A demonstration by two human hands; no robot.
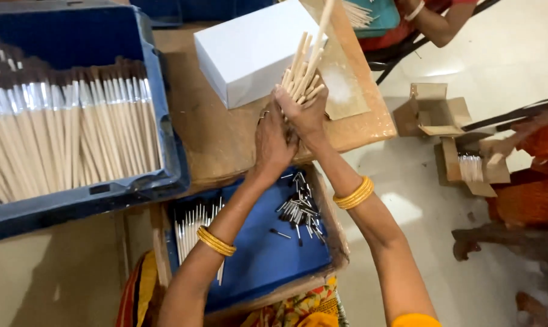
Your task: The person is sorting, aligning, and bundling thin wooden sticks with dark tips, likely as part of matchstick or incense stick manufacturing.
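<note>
From where I stand, a good deal looks finished already: the blue crate [165, 175] at nine o'clock is packed side to side with assembled brushes [68, 139], pale handles toward the person, silver ferrules and dark tips pointing away. I would judge more remains, for the blue-lined tray [268, 260] at six o'clock holds a loose heap of metal ferrules [301, 212] on its right and a short row of thin brush heads [195, 233] on its left, none yet joined to wood. The bundle of bare wooden handles [304, 69] is up at twelve o'clock, above the wooden work board [219, 139] and in front of a white box [249, 51]. Both arms reach forward and upward, wrists close together, each wearing yellow bangles [354, 194]. The right hand [307, 115] is closed round the lower end of the bundle, the sticks fanning out above its knuckles, one standing taller than the rest. The left hand [272, 142] lies against the right just below it, ring finger showing a band, its fingers curled in toward the bottom of the bundle; whether they truly clasp the sticks I cannot tell. At three o'clock, small cardboard cartons [443, 130] sit on the floor, and another person's arm [434, 21] shows at one o'clock.
</note>
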